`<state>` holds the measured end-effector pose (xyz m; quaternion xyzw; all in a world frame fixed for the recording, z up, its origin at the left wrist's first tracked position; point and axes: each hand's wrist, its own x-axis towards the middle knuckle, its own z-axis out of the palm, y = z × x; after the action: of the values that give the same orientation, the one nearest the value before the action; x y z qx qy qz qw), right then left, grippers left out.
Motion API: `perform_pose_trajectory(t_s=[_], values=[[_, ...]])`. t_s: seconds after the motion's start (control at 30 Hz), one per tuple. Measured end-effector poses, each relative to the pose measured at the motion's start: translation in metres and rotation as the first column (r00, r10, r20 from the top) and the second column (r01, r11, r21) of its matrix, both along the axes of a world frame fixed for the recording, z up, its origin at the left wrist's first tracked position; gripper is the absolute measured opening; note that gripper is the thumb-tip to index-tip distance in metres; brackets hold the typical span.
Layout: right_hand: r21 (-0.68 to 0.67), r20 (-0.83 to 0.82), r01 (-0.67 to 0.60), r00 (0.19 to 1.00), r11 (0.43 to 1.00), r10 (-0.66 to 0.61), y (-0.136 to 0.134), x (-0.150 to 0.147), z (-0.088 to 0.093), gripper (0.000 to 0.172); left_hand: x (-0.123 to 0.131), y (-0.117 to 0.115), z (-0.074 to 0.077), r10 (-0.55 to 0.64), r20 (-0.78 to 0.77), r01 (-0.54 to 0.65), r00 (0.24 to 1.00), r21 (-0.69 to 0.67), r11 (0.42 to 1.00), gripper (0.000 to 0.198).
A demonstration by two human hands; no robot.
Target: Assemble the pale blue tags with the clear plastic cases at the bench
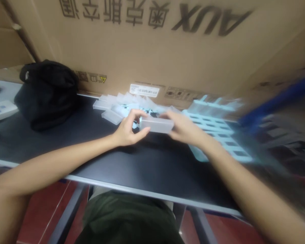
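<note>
Both hands hold one small translucent plastic box [156, 124] just above the black table [96, 159]. My left hand [128, 130] pinches its left end with fingers curled. My right hand [184, 127] grips its right end, fingers wrapped over the top. Behind the box lies a pile of several similar clear plastic boxes [117, 106]. A pale blue plastic grid tray [218, 130] lies under and to the right of my right wrist.
A black bag [47, 93] sits at the left on the table. A large cardboard carton printed AUX [152, 47] stands along the back. A keyboard corner [0, 110] shows far left. The right side is blurred, with a blue bar [277, 101].
</note>
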<state>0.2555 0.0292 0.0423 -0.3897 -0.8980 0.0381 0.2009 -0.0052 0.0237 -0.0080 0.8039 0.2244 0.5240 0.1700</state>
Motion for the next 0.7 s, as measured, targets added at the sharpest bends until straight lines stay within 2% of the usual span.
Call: perform_pose_trajectory(t_s=[0.07, 0.13, 0.23, 0.33, 0.43, 0.53, 0.7], values=[[0.039, -0.023, 0.016, 1.0, 0.999, -0.015, 0.02, -0.01, 0.007, 0.024, 0.001, 0.001, -0.004, -0.03, 0.01, 0.03, 0.999, 0.059, 0.998, 0.04], [0.05, 0.003, 0.015, 1.0, 0.999, -0.015, 0.042, -0.028, 0.016, 0.025, 0.004, 0.003, -0.009, -0.087, 0.035, 0.082, 0.996, 0.119, 0.989, 0.044], [0.005, 0.219, -0.024, 0.975, 1.0, 0.022, 0.071, -0.061, 0.028, 0.029, 0.007, 0.004, -0.013, -0.137, 0.073, 0.125, 0.988, 0.147, 0.981, 0.051], [-0.061, 0.452, 0.008, 0.892, 0.998, 0.021, 0.092, -0.09, 0.034, 0.034, 0.008, 0.003, -0.012, -0.114, 0.084, 0.099, 0.99, 0.164, 0.982, 0.052], [-0.045, 0.594, 0.085, 0.803, 0.995, -0.042, 0.103, -0.106, 0.031, 0.059, 0.007, 0.001, -0.007, -0.124, 0.059, 0.109, 0.991, 0.211, 0.971, 0.043], [0.031, 0.648, 0.109, 0.754, 0.994, -0.104, 0.107, -0.11, 0.025, 0.08, 0.007, 0.0, -0.002, -0.135, 0.027, 0.123, 0.99, 0.272, 0.954, 0.034], [0.113, 0.657, 0.081, 0.742, 0.99, -0.135, 0.106, -0.106, 0.021, 0.073, 0.008, 0.003, -0.001, -0.153, -0.014, 0.15, 0.988, 0.319, 0.936, 0.029]])
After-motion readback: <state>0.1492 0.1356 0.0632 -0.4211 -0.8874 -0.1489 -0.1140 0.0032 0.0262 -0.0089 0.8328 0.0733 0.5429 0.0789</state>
